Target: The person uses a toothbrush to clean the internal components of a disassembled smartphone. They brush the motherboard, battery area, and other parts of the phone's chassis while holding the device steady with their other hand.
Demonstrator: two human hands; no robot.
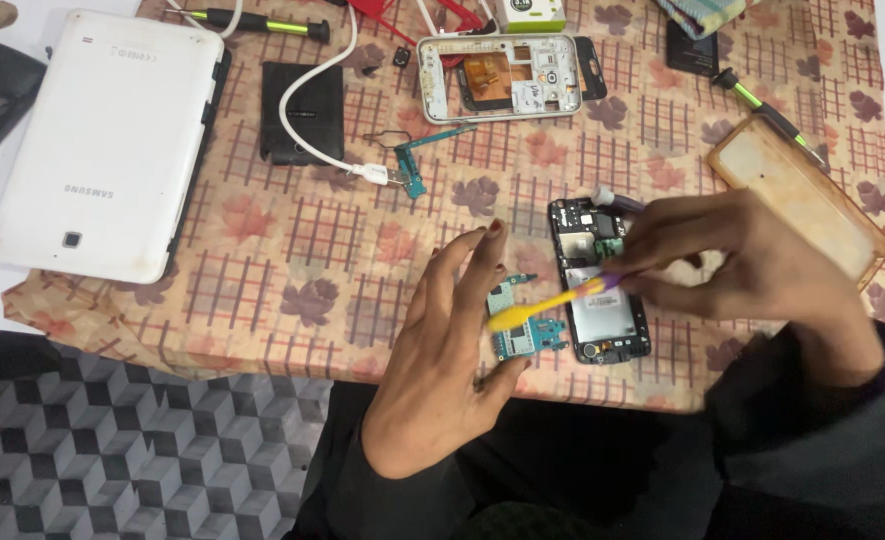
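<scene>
Blue-green circuit board, small, pinched at its edges in the left hand, thumb below, fingers spread above — grip narrow, on the board only. Right hand comes in from 3 o'clock, grip closed on a yellow brush w/ purple neck; its tip lies across the board face. Step in hand, as I read it: brushing the board clean while it's held just above the worktop.

Just behind, approx 1 o'clock of the board, an opened phone body lies flat, guts exposed. Further, at 2 o'clock, a clear amber phone case. At 12 o'clock far, a silver phone frame. At 10 o'clock, a white tablet, back up, w/ a black wallet-like pad and white cable beside.

Next move prob needs light strokes and a firm pinch, so the board doesn't slip.
</scene>
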